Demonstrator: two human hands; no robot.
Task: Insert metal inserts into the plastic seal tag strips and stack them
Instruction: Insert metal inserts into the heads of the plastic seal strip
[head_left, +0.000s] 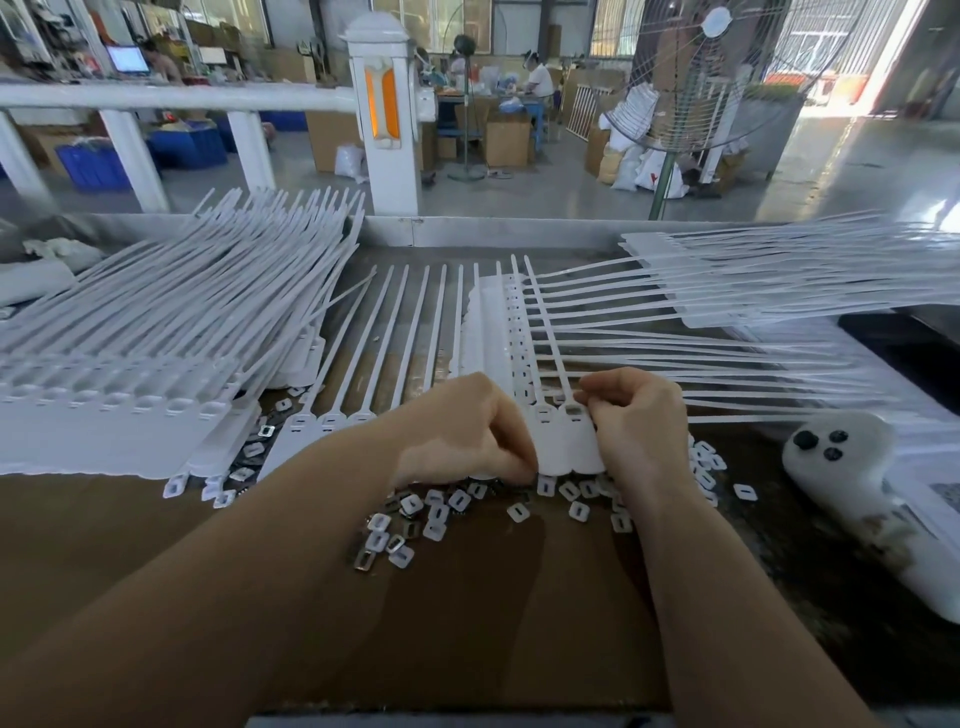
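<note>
Nearest, small square white-and-metal inserts (441, 512), too many to count, lie scattered on the brown cardboard sheet (467, 623). Just beyond, both hands curl onto one white plastic seal tag strip (566, 441): left hand (467, 431) grips its near edge; right hand (636, 421), nearer the open socket, pinches there. Tails run away from the person. Two stacks beyond: left stack (156, 332), right stack (779, 280).

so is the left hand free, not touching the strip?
No, the left hand has its fingers curled on the lower edge of the strip, which the right hand also pinches.
</note>
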